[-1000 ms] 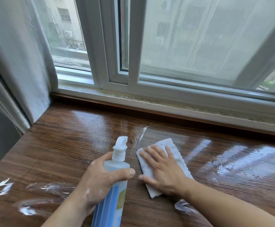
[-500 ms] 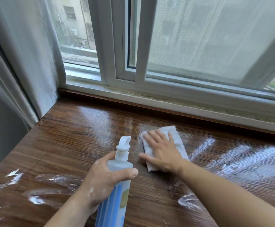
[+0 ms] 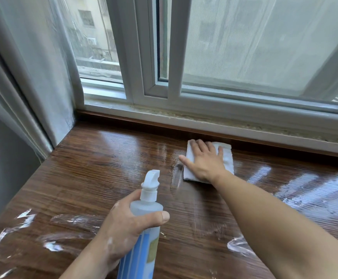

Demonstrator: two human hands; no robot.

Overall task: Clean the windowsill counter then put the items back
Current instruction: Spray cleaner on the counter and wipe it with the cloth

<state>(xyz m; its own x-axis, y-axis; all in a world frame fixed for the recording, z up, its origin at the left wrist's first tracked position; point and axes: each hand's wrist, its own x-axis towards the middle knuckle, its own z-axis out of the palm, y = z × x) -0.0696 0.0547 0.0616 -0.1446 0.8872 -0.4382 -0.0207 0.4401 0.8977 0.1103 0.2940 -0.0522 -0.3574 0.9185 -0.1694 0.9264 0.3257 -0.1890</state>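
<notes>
Nearest, at the lower middle, the left hand holds a spray bottle above the brown wooden counter, its grip clamped round the clear upper part with the thumb across the front. Wet streaks shine on the counter at the near left. Farther away, right of the middle, the right hand lies flat with its grip apart, fingers straight and spread, and presses a white folded cloth on the counter close to its far edge, just below the white window frame; a grey curtain hangs at the far left.
</notes>
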